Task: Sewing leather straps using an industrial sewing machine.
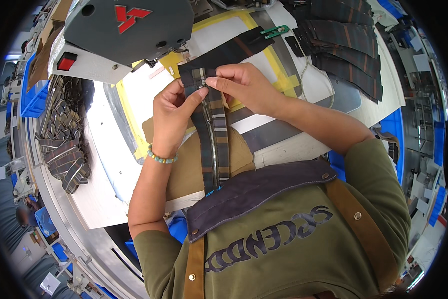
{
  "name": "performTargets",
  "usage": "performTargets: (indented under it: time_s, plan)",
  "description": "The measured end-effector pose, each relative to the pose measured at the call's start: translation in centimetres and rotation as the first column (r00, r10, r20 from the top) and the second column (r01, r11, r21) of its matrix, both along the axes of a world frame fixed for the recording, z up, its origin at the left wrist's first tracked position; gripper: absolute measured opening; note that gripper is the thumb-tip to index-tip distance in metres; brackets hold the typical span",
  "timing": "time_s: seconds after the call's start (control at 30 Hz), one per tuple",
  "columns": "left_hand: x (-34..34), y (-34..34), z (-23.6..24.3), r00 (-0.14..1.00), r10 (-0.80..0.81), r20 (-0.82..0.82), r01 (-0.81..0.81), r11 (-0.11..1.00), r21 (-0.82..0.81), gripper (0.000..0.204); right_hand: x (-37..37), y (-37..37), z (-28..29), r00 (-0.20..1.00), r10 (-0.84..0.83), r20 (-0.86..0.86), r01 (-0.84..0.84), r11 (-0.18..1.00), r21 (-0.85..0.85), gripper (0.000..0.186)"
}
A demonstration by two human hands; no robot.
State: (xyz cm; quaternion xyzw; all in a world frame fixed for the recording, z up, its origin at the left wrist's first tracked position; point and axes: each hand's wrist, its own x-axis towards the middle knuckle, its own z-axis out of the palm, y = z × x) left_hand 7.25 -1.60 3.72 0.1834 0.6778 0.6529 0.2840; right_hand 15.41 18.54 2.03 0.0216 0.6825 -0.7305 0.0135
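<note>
A strip of dark plaid fabric [222,149] with a metal zipper [213,144] along it runs from the work surface down to my apron. Its upper end is pinched in both hands. My left hand [173,110], with a beaded bracelet at the wrist, grips the left side, thumb on the zipper's top. From the right, my right hand [251,90] pinches the same end, its thumb near the left one. A dark band of cloth [234,51] extends from there to the upper right, where a green clip [275,32] lies at its tip.
A grey sewing machine head [129,30] with a red switch [66,61] overhangs the upper left. Beside it lies a heap of zipper pieces [64,159]. Dark plaid panels [341,45] are stacked at the right. Brown cardboard [184,162] sits under the strip.
</note>
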Motion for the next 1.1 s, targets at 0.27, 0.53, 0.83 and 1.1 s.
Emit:
performTargets:
  time_s: [0.27, 0.53, 0.83, 1.1]
  plan:
    - [0.7, 0.8, -0.1, 0.997, 0.03, -0.065, -0.028, 0.999, 0.038, 0.02, 0.5, 0.0, 0.7, 1.0, -0.022, 0.0, 0.022, 0.995, 0.098, 0.032]
    - [0.3, 0.4, -0.4, 0.999, 0.014, -0.046, -0.009, 0.994, 0.11, 0.018, 0.2, 0.1, -0.4, 0.999, -0.025, -0.027, 0.026, 0.998, 0.05, 0.033]
    - [0.0, 0.1, -0.3, 0.999, -0.012, 0.036, 0.007, 0.99, 0.143, 0.01, -0.4, 0.6, -0.8, 0.934, -0.24, -0.264, 0.268, 0.96, 0.076, 0.019]
    - [-0.1, 0.2, -0.8, 0.997, -0.019, -0.076, 0.023, 0.999, 0.048, 0.004, -0.9, 0.5, -0.1, 0.909, -0.036, -0.415, 0.179, 0.933, 0.313, 0.021]
